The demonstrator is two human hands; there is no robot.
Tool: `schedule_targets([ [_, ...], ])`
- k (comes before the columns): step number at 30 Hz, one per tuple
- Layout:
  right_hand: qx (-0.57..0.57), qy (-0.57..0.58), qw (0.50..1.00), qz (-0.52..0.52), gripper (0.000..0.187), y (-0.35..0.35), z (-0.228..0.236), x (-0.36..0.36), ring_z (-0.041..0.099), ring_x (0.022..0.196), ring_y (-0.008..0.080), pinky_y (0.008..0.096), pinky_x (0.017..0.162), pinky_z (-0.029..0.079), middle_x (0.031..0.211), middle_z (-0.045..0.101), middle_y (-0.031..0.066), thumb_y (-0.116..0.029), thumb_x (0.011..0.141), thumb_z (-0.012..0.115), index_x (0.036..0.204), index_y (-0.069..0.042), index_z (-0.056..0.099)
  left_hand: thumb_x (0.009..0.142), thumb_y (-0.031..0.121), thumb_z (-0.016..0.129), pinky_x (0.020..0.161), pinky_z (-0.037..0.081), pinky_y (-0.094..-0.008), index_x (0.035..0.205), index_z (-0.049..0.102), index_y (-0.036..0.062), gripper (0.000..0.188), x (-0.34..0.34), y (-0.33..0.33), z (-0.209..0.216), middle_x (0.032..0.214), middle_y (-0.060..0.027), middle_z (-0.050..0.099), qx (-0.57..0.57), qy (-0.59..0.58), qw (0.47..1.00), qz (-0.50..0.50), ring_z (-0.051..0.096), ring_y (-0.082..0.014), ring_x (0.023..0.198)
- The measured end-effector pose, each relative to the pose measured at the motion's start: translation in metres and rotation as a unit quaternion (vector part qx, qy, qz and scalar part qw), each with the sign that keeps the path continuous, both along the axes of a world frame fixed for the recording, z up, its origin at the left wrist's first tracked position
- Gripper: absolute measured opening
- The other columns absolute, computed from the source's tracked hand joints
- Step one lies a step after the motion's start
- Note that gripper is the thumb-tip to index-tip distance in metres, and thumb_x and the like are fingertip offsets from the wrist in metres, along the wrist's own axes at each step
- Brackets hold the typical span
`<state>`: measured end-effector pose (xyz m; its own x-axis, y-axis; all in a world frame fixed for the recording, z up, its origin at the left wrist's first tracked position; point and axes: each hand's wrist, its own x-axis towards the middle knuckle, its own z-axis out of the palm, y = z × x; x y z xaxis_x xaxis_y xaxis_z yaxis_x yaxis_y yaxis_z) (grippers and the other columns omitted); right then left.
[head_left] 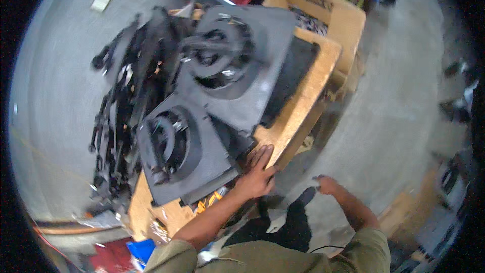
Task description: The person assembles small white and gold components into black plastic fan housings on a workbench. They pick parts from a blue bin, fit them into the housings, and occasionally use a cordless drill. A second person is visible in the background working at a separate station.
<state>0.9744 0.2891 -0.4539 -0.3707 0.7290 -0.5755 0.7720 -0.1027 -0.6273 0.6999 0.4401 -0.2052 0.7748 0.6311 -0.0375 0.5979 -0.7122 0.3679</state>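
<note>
My left hand (256, 179) lies on the wooden tabletop (290, 124) at its edge, fingers stretched out and nothing in them. Just beyond its fingertips sits a stack of dark grey plastic panels with round, fan-like openings: the nearer panel (209, 154) and a larger one (252, 98) behind it. Off the table, above the floor, hangs my right hand (327, 185) with its fingers drawn together. A small dark tip shows at those fingers, too blurred to name.
Many long black plastic parts (118, 116) are heaped on the left. An open cardboard box (348, 25) with small pieces stands past the table's far right corner. Orange-handled tools (209, 202) lie by my left forearm. Grey floor (369, 116) runs along the right.
</note>
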Motion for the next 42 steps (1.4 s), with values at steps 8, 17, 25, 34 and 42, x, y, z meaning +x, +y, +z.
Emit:
schedule_targets([
  [8,0.514,0.017,0.820,-0.251,0.034,0.201,0.360,0.009,0.066,0.087,0.0284,0.0365,0.080,0.051,0.100,0.067,0.0169,-0.014,0.086,0.064,0.117,-0.002,0.063,0.077,0.024,0.070,0.106,0.038,-0.0499,0.125,0.059,0.0115,0.051,-0.005,-0.031,0.044,0.141,-0.0195,0.047,-0.121,-0.089,0.987,0.050,0.047,-0.0393,0.127],
  [17,0.514,0.036,0.857,-0.030,0.036,0.238,0.479,-0.244,0.063,0.098,0.0361,0.0426,0.087,0.049,0.103,0.066,0.0209,-0.028,0.084,0.066,0.109,-0.002,0.066,0.081,0.028,0.070,0.093,0.050,-0.0407,0.117,0.064,0.0079,0.042,-0.235,-0.195,0.090,0.117,-0.0158,0.065,-0.122,-0.166,0.925,0.319,0.063,-0.0336,0.107],
  [25,0.504,-0.290,0.804,-0.127,0.044,0.325,0.473,-0.136,0.062,0.102,0.0379,0.0477,0.088,0.049,0.107,0.065,0.0233,-0.038,0.083,0.068,0.110,-0.003,0.065,0.081,0.011,0.068,0.080,0.054,-0.0357,0.105,0.067,0.0008,0.026,-0.405,-0.318,0.082,0.099,-0.0178,0.070,0.011,-0.159,0.723,0.672,0.069,-0.0267,0.088],
  [34,0.452,-0.320,0.833,0.007,0.049,0.369,0.496,-0.100,0.061,0.103,0.0434,0.0483,0.087,0.049,0.106,0.065,0.0276,-0.038,0.083,0.070,0.108,0.003,0.064,0.080,0.020,0.067,0.083,0.053,-0.0410,0.109,0.068,0.0039,0.033,-0.346,-0.311,0.061,0.103,-0.0195,0.068,-0.002,-0.219,0.645,0.732,0.067,-0.0329,0.093],
  [42,0.496,-0.327,0.803,0.059,0.046,0.339,0.594,-0.065,0.058,0.110,0.0407,0.0466,0.091,0.046,0.118,0.062,0.0254,-0.031,0.084,0.072,0.114,0.002,0.064,0.080,0.022,0.067,0.078,0.053,-0.0402,0.109,0.068,0.0046,0.033,-0.361,-0.349,0.088,0.104,-0.0169,0.069,-0.012,-0.161,0.600,0.783,0.067,-0.0305,0.086],
])
